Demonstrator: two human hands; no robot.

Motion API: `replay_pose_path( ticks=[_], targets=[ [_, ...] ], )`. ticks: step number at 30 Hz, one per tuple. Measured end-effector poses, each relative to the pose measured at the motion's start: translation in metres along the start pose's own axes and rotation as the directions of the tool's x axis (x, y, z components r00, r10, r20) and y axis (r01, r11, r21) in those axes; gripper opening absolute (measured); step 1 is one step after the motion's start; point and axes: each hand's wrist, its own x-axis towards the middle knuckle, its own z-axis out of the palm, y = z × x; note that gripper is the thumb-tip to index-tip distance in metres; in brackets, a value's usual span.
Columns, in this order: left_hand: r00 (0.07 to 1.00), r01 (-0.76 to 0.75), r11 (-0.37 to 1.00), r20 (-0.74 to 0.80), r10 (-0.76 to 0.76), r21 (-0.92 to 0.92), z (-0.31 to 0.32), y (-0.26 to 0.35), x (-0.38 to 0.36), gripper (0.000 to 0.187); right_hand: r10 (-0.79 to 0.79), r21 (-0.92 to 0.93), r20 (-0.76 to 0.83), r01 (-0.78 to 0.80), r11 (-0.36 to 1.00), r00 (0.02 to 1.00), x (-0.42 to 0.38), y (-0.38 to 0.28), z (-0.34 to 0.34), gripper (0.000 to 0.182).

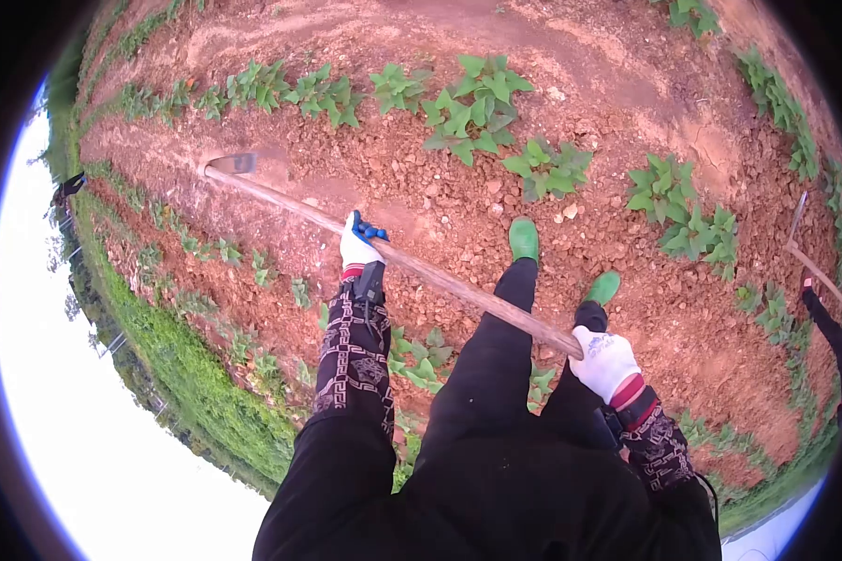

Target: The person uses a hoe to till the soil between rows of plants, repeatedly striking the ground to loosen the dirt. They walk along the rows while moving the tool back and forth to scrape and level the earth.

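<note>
A long-handled hoe (468, 294) slants across my body, its wooden handle running from lower right to upper left. The metal hoe blade (243, 164) is at the far left end, low over the reddish soil. My left hand (358, 245), in a white glove with a blue palm, is wrapped round the middle of the handle. At the near end, my right hand (606, 363) in a white glove closes on the butt of the handle. Leafy green plants (475, 107) grow in a row beyond the hoe.
My green shoes (524, 239) stand on crumbly soil between plant rows. More plants (688, 210) grow to the right, and smaller ones (229, 251) on the left. At the right edge another person's arm (828, 327) holds a similar tool (799, 243). Grass (178, 365) borders the left side.
</note>
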Motion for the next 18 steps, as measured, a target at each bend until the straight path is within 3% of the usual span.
replay_pose_path(
  ticks=[2, 5, 8, 10, 12, 15, 18],
  targets=[
    [0.966, 0.257, 0.962, 0.065, -0.252, -0.095, 0.022, -0.086, -0.027, 0.033, 0.143, -0.027, 0.01, -0.143, 0.989, 0.99, -0.075, 0.021, -0.046, 0.019],
    [0.959, 0.284, 0.958, 0.007, -0.284, -0.037, 0.039, -0.125, -0.074, 0.032, 0.282, -0.068, -0.076, -0.287, 0.956, 0.957, -0.127, 0.027, -0.074, 0.018],
    [0.947, 0.319, 0.948, 0.06, -0.317, -0.019, 0.053, -0.109, -0.082, 0.032, 0.267, -0.117, -0.167, -0.288, 0.951, 0.949, -0.127, 0.028, -0.077, 0.018],
    [0.94, 0.341, 0.938, -0.006, -0.342, -0.062, 0.056, -0.098, -0.063, 0.032, 0.199, -0.094, -0.264, -0.23, 0.969, 0.944, -0.12, 0.05, -0.065, 0.019],
    [0.909, 0.412, 0.908, -0.029, -0.415, -0.076, 0.051, -0.11, -0.053, 0.03, 0.202, -0.062, -0.251, -0.224, 0.972, 0.947, -0.114, 0.072, -0.052, 0.021],
    [0.908, 0.419, 0.895, 0.068, -0.414, -0.151, 0.034, -0.135, -0.055, 0.033, 0.16, 0.002, -0.263, -0.166, 0.986, 0.951, -0.116, 0.108, -0.022, 0.026],
    [0.914, 0.405, 0.894, 0.096, -0.394, -0.191, 0.031, -0.134, -0.078, 0.035, 0.112, -0.101, -0.231, -0.138, 0.985, 0.967, -0.116, 0.145, 0.01, 0.027]
  ],
)
